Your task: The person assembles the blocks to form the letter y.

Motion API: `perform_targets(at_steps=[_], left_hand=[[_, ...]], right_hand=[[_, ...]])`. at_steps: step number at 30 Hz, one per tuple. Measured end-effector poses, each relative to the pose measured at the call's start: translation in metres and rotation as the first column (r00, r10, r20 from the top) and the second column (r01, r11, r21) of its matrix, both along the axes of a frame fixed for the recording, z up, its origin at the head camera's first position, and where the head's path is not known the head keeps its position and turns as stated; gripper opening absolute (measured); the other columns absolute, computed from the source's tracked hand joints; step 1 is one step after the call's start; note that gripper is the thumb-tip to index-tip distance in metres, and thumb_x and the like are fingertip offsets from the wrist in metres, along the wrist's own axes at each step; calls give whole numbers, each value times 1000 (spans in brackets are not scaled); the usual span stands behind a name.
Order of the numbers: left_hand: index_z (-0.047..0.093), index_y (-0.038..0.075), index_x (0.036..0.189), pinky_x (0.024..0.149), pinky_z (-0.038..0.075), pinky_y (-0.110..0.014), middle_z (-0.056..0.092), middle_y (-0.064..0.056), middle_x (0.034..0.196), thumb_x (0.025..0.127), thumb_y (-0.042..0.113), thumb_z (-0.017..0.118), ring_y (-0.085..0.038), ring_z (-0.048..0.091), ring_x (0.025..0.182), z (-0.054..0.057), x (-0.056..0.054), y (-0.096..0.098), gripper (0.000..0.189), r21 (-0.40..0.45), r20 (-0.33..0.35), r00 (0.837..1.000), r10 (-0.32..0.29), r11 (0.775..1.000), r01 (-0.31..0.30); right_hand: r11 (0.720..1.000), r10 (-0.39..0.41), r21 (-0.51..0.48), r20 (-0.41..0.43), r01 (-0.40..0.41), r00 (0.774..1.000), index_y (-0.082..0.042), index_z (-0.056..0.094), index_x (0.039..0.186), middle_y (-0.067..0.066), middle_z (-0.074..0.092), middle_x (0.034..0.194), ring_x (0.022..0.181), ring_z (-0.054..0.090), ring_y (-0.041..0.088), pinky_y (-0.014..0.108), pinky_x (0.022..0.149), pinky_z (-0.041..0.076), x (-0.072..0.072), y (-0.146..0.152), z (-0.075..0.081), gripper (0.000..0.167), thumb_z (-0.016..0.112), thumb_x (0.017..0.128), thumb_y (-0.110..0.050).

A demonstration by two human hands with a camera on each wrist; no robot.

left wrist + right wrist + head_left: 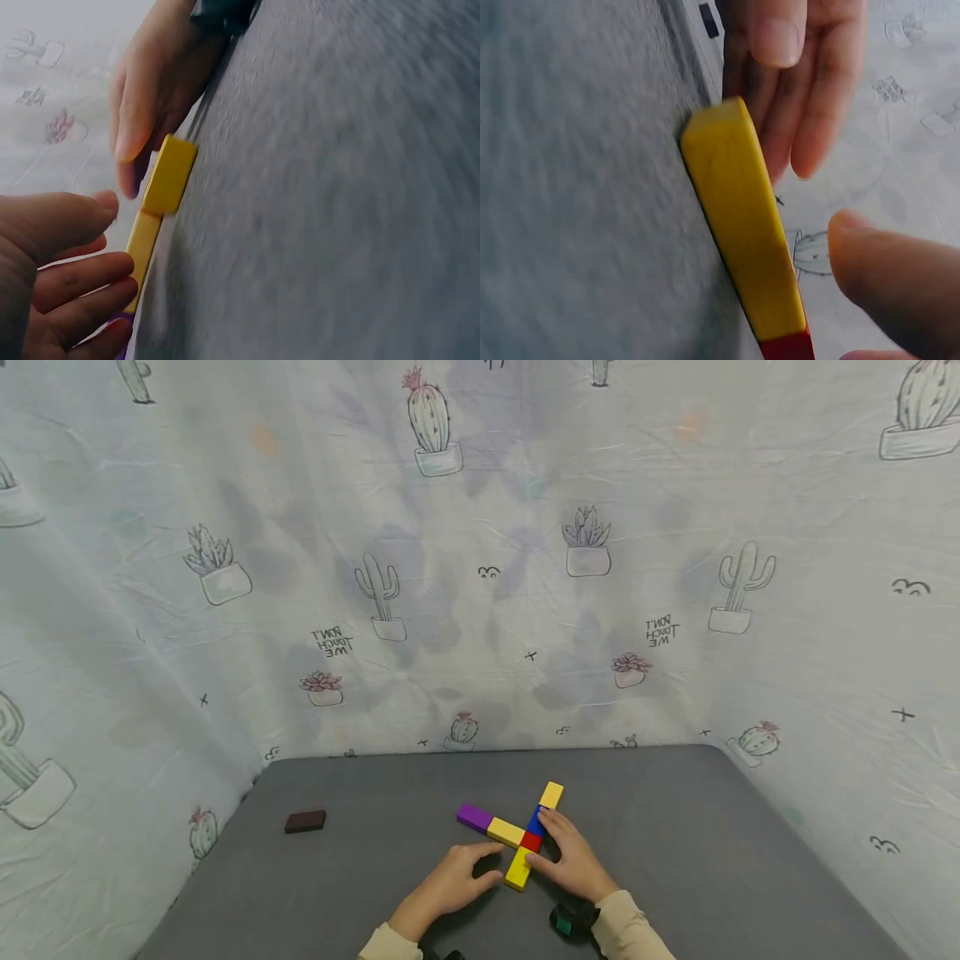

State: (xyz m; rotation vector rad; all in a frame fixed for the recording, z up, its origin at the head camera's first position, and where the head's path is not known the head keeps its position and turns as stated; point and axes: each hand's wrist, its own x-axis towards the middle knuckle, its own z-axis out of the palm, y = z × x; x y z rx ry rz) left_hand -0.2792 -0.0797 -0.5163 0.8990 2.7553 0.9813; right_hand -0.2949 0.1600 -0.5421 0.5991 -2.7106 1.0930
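Observation:
Flat coloured blocks lie end to end in a branching shape on the grey table. A red block [531, 842] sits at the junction. From it run a yellow block [518, 870] toward me, a blue block [535, 822] with a pale yellow block [551, 794] beyond, and another pale yellow block [506, 832] leading to a purple block [475, 817]. My right hand [573, 857] is spread over the right side, fingers at the blue block, thumb overlapping the yellow one. Beside the left branch my left hand [456, 878] holds nothing, fingers relaxed and thumb apart.
A dark brown block [305, 822] lies alone on the left of the table [375, 793]. A cactus-print curtain [487, 610] hangs behind and along both sides. A black device [573, 920] is at my right wrist.

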Motion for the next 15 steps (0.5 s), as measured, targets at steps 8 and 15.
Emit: perform_targets(at_steps=[8, 15], left_hand=[[59, 3, 127, 96, 49, -44, 62, -10, 126, 93, 27, 61, -27, 59, 117, -1, 1, -25, 41, 41, -86, 994, 63, 997, -59], [58, 0, 127, 94, 49, -48, 64, -12, 122, 94, 25, 60, -31, 59, 115, -3, -3, -52, 42, 108, -114, 981, 156, 984, -144]], right_hand=[[997, 53, 60, 4, -53, 999, -3, 44, 141, 13, 39, 149, 138, 33, 36, 59, 106, 33, -2, -2, -2, 76, 63, 85, -52], [996, 68, 66, -1, -68, 998, -2, 44, 141, 12, 39, 149, 138, 33, 36, 59, 106, 33, -3, -3, -4, 76, 64, 85, -50]])
